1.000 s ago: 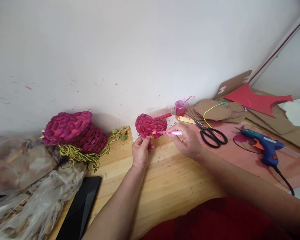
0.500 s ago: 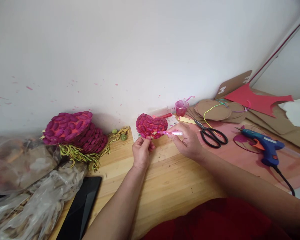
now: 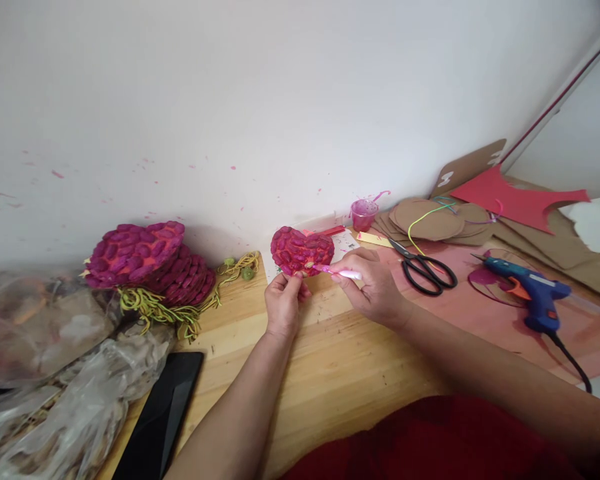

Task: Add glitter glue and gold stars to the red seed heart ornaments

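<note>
My left hand [image 3: 283, 303] pinches the lower tip of a magenta heart-shaped piece [image 3: 302, 250] covered in oval bumps, holding it upright above the wooden table [image 3: 330, 360]. My right hand [image 3: 373, 283] is closed round a thin white brush [image 3: 341, 272] with a pink-stained tip. The brush tip touches the heart's lower right edge.
A stack of similar magenta hearts [image 3: 145, 260] with yellow-green cords lies at the left, beside plastic bags [image 3: 55, 373] and a black phone [image 3: 163, 413]. A small pink cup [image 3: 363, 215], black scissors [image 3: 423, 270], a blue glue gun [image 3: 527, 293] and brown cardboard cut-outs [image 3: 430, 220] lie at the right.
My right hand and the brush have shifted slightly left and down along the heart's lower edge. The left hand keeps the heart where it was.
</note>
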Demonstrator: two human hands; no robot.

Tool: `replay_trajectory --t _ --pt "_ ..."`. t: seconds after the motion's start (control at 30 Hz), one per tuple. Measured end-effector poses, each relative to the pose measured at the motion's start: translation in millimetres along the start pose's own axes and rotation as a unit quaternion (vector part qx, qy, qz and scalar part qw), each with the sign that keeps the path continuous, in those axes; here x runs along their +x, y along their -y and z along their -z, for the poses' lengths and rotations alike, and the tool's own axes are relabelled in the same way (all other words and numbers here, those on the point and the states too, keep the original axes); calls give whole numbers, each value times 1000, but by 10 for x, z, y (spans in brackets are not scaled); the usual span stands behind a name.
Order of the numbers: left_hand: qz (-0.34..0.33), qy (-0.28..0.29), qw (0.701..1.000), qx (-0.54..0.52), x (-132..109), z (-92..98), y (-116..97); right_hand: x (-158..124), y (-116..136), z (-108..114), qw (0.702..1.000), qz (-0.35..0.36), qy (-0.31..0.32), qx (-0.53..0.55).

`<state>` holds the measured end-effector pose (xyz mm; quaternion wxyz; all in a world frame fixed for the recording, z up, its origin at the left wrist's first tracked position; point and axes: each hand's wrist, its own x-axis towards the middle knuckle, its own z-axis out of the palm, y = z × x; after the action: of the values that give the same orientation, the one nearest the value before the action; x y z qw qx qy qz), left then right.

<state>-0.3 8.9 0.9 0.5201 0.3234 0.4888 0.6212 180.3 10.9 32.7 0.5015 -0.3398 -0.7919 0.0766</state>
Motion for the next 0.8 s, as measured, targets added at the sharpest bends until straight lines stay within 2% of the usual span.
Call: replay_trajectory --t 0.17,0.3,0.8 --pt "-3 0 1000 4 1 -8 2 -13 5 -18 999 26 7 -23" --pt "-4 -7 1000 6 8 -7 7 -13 -10 -9 999 19 -5 -45" --pt "-27 8 999 15 30 11 70 -25 6 -38 999 31 5 -36"
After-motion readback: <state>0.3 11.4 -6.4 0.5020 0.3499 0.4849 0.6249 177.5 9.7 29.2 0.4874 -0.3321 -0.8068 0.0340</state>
